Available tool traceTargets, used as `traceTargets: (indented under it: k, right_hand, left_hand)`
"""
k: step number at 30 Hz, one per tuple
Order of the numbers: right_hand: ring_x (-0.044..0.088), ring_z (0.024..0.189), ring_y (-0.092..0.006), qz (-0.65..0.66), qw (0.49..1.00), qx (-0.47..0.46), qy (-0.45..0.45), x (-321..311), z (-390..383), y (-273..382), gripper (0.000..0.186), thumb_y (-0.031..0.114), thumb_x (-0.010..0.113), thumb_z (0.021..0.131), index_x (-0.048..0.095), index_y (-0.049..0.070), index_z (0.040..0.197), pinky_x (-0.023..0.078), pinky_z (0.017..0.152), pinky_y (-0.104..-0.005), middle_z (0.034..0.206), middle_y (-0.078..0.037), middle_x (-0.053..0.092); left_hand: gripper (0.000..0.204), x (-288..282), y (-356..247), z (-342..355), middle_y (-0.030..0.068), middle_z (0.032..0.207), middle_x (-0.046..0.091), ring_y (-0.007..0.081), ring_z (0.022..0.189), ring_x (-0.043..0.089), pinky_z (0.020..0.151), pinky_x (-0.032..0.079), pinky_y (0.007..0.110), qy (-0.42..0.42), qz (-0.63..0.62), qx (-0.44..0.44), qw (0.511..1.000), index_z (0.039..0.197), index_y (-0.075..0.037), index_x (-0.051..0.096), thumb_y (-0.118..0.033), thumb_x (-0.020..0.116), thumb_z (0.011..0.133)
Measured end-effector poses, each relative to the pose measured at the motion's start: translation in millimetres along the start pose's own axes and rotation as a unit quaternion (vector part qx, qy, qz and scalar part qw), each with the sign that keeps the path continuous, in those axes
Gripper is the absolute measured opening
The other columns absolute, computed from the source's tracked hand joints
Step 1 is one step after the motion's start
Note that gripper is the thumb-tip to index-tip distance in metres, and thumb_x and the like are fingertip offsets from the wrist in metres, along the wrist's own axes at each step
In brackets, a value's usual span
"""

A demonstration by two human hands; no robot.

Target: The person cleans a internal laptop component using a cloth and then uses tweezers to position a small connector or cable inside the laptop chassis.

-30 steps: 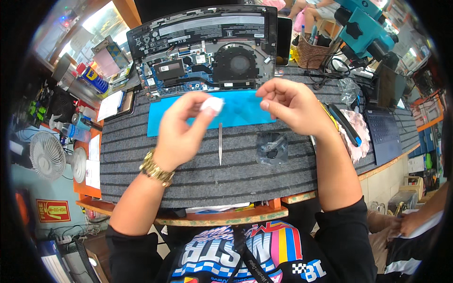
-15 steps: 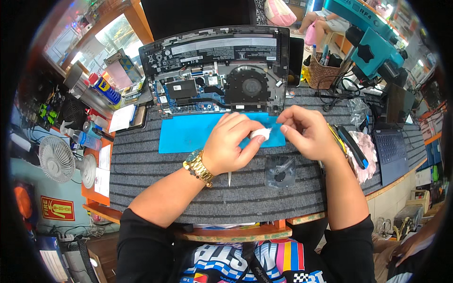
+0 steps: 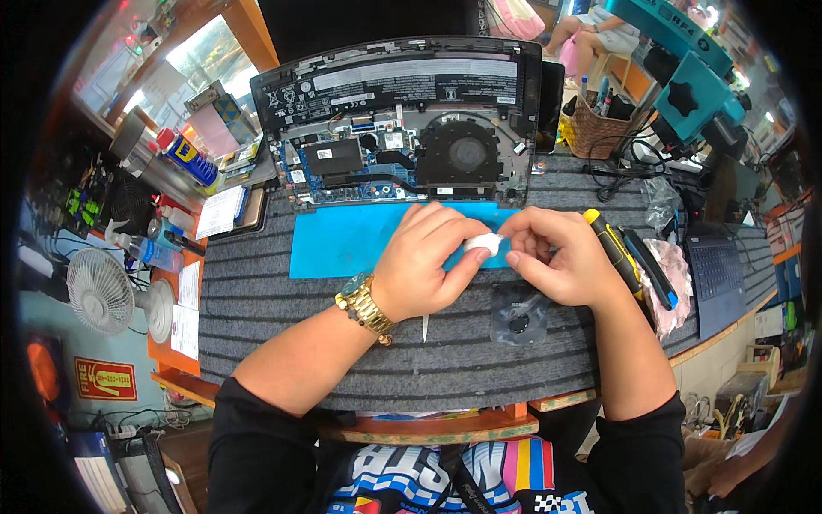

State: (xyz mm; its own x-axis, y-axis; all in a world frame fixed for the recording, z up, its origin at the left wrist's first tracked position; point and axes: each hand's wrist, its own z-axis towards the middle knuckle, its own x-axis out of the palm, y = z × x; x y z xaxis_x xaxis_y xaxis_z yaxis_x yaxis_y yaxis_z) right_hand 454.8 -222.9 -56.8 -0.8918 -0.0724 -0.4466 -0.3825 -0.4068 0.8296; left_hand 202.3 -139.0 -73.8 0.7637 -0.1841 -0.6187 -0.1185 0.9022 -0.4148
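Observation:
My left hand (image 3: 428,261) is closed round a small white round item (image 3: 481,243), above the blue mat (image 3: 334,244). My right hand (image 3: 556,257) is beside it, fingers curled at the item's right edge; what they pinch is too small to make out. Behind both hands stands an opened laptop (image 3: 394,77), its battery, circuit board and fan exposed. A thin pale tool (image 3: 425,329) shows below my left hand, and a clear bag (image 3: 535,304) with a small black piece lies below my right.
Yellow-black (image 3: 612,244) and blue-black tools (image 3: 653,274) lie on pink cloth at right, beside another laptop (image 3: 719,283). A teal stand (image 3: 689,103), cables and pen basket (image 3: 599,128) occupy the back right. A fan (image 3: 98,291) is left. Other people (image 3: 591,38) sit at the back and lower right.
Over the last second my left hand has moved rightward with the white item, closing the gap to my right hand. My right fingers have come down to the item's edge. The view has shifted slightly.

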Motion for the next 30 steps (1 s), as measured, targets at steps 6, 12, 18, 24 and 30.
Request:
traceTargets:
  k: [6,12,18,24,30]
  right_hand:
    - [0.056,0.060,-0.0054,-0.009,1.000,0.004,0.002,-2,0,3,0.020,0.005,0.078,0.096,0.075,-0.001,0.114,0.043,0.054,-0.0266,0.076,-0.001,0.066]
    - [0.055,0.061,-0.0056,-0.006,1.000,-0.011,-0.017,-2,1,2,0.019,0.005,0.078,0.096,0.076,-0.002,0.114,0.043,0.055,-0.0266,0.077,-0.001,0.065]
    - [0.055,0.062,-0.0061,-0.015,0.998,-0.017,-0.052,5,2,5,0.021,0.005,0.082,0.095,0.077,-0.002,0.115,0.044,0.056,-0.0270,0.077,-0.002,0.065]
    - [0.061,0.065,-0.0110,-0.073,0.995,-0.030,-0.059,8,4,8,0.015,0.006,0.086,0.095,0.079,0.002,0.108,0.049,0.061,-0.0288,0.079,-0.005,0.068]
    - [0.064,0.068,-0.0125,-0.071,0.995,-0.034,-0.063,11,3,3,0.010,0.004,0.084,0.094,0.079,0.003,0.103,0.053,0.064,-0.0299,0.082,-0.006,0.070]
  left_hand:
    - [0.016,1,-1,1,0.0095,0.099,0.077,0.0308,0.088,0.069,0.084,0.051,0.042,-0.003,-0.003,0.007,1.000,0.111,-0.007,0.078,-0.009,0.081,0.096]
    - [0.010,2,3,-2,0.0089,0.100,0.078,0.0306,0.088,0.069,0.086,0.051,0.042,-0.006,-0.014,-0.006,1.000,0.109,-0.007,0.077,-0.010,0.079,0.100]
    - [0.006,3,3,-3,0.0093,0.101,0.079,0.0306,0.088,0.069,0.084,0.052,0.042,0.003,-0.008,-0.012,1.000,0.107,-0.006,0.076,-0.010,0.077,0.103]
    - [0.011,8,6,-4,0.0074,0.098,0.076,0.0310,0.090,0.067,0.087,0.049,0.043,0.000,-0.027,-0.018,0.999,0.107,-0.008,0.076,-0.019,0.076,0.104]
    - [0.015,8,3,-1,0.0078,0.099,0.075,0.0314,0.091,0.068,0.087,0.049,0.042,-0.003,-0.040,-0.017,0.999,0.110,-0.008,0.076,-0.019,0.080,0.101]
